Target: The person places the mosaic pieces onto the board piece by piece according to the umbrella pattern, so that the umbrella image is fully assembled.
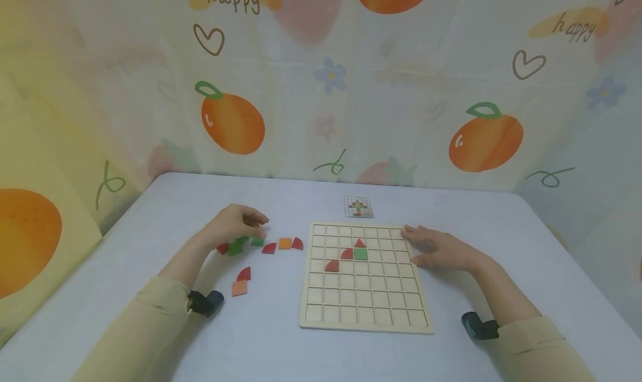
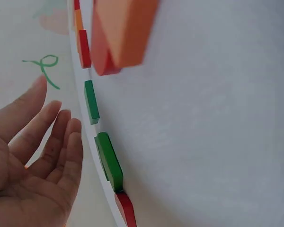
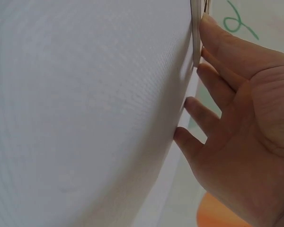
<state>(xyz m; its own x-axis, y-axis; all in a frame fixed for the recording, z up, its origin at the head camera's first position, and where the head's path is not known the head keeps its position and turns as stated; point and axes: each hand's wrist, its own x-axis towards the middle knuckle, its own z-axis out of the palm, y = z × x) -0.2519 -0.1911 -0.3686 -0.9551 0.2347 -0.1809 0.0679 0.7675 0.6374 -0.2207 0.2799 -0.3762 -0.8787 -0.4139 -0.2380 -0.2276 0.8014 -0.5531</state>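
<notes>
Behind a white table (image 1: 251,343) hangs a fruit-print cloth (image 1: 391,103). The left hand (image 1: 234,225), holding nothing, its fingers loosely bent, hovers near green pieces (image 1: 235,248). To the right lies a gridded board (image 1: 368,299) bearing a green square (image 1: 360,254) and three red pieces (image 1: 332,266); the right hand (image 1: 445,249), fingers extended, touches its right edge.

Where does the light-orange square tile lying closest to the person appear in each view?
Head: the light-orange square tile lies left of centre in the lower half, just below a red quarter-circle tile.
Left wrist: the light-orange square tile looms near the middle of the top edge, cut off there and partly hiding the red quarter-circle tile.
Right wrist: not in it.
Shared landmark: the white tabletop, in all three.
</notes>
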